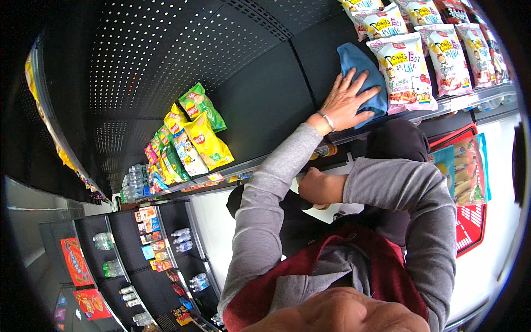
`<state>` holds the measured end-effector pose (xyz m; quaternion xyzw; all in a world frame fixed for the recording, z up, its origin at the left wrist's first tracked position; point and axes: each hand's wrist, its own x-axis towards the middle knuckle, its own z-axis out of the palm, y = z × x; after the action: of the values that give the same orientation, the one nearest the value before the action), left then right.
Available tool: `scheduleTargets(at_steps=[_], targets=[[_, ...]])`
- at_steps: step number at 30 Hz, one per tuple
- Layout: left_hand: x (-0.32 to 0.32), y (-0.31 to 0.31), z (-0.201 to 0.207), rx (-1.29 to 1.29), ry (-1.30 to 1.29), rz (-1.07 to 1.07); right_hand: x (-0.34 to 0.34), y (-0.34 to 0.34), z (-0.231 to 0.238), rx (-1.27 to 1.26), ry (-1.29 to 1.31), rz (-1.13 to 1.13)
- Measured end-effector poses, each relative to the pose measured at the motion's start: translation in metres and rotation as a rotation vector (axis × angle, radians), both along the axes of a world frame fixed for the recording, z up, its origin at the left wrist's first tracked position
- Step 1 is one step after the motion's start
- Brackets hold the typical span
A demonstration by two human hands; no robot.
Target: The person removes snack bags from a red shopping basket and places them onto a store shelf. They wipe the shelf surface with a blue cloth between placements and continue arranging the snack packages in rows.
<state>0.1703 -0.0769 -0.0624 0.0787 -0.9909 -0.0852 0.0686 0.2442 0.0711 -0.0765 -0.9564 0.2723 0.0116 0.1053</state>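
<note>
My left hand (351,100) lies flat with its fingers spread on a blue cloth (373,97), pressing it to the black shelf (265,94). The cloth touches or nearly touches a white and pink snack bag (402,72), the nearest in the rows of bags at the right. My right hand (319,186) is curled closed below the shelf's front edge, close to my knees. Its fingers face away, so whatever they hold, if anything, is hidden.
Yellow and green chip bags (207,141) stand on the shelf at the left, with bottles (135,182) beyond them. A red basket (470,229) with packaged food (469,169) sits on the floor to my right. Another stocked shelf unit (130,249) stands at the lower left.
</note>
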Motion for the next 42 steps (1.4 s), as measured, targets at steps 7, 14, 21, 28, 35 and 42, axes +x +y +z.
scheduleTargets(at_steps=[7,14,21,28,35,42], targets=[[-0.037,-0.009,-0.008,-0.055,0.062,0.047,-0.009,-0.003,-0.022,-0.006,-0.234,-0.095],[0.044,-0.027,0.0,-0.018,-0.046,0.134,-0.004,-0.016,-0.018,0.186,0.04,-0.15],[0.203,-0.107,-0.006,-0.29,-0.135,0.584,-0.015,-0.017,0.004,0.159,0.093,-0.117],[0.318,-0.115,-0.027,-0.132,-0.147,0.989,-0.014,-0.017,-0.006,0.084,0.025,-0.15],[0.319,-0.039,-0.021,-0.058,-0.357,1.023,-0.013,-0.007,0.001,0.165,-0.03,-0.13],[0.293,-0.044,-0.008,0.023,-0.356,1.052,-0.005,0.009,-0.01,-0.005,-0.056,-0.077]])
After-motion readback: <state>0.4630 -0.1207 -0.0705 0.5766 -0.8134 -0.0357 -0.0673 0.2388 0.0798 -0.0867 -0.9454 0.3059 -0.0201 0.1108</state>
